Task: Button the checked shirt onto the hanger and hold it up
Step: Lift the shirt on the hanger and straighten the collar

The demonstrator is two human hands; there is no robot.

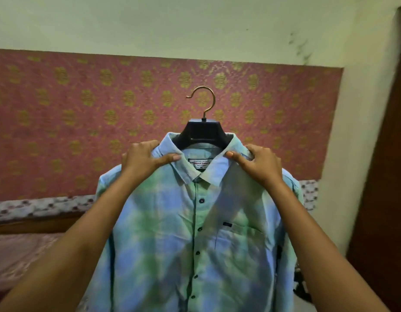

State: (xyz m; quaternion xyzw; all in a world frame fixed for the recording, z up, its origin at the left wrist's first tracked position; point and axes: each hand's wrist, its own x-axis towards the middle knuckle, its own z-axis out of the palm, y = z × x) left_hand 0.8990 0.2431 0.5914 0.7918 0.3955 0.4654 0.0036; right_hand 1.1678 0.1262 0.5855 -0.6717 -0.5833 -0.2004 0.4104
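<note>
While both arms reach up from the bottom edge, the checked shirt [195, 233] hangs front-on in mid-frame, held up in the air before the wall. Far left: a bed [17, 251] with a pinkish cover and a wooden rail, a patterned pillow or bolster [32, 208] along its back; behind it a pink wall panel with gold floral motifs [59, 104]. Left hand [145, 159] grips the shirt's shoulder beside the collar, thumb on the front, fingers wrapped over the top and out of sight behind the fabric, closed tight on cloth. Centre: black hanger [204, 130] sits inside the collar, only its neck block showing, brass-coloured hook [205, 101] pointing up and hooked on nothing. White neck label [200, 163] visible inside the collar, text too blurred to read apart from "XL". Placket closed, dark buttons [201, 200] fastened down the front as far as the frame shows; top collar button not clear. Chest pocket [237, 235] on the right half of the picture, small dark tag above it; contents cannot be told. Right hand [260, 165] clamps the other shoulder the same way, thumb forward, fingers curled over the seam. Far right: pale green wall with dark smudges [300, 48], brown wooden door frame [393, 154].
</note>
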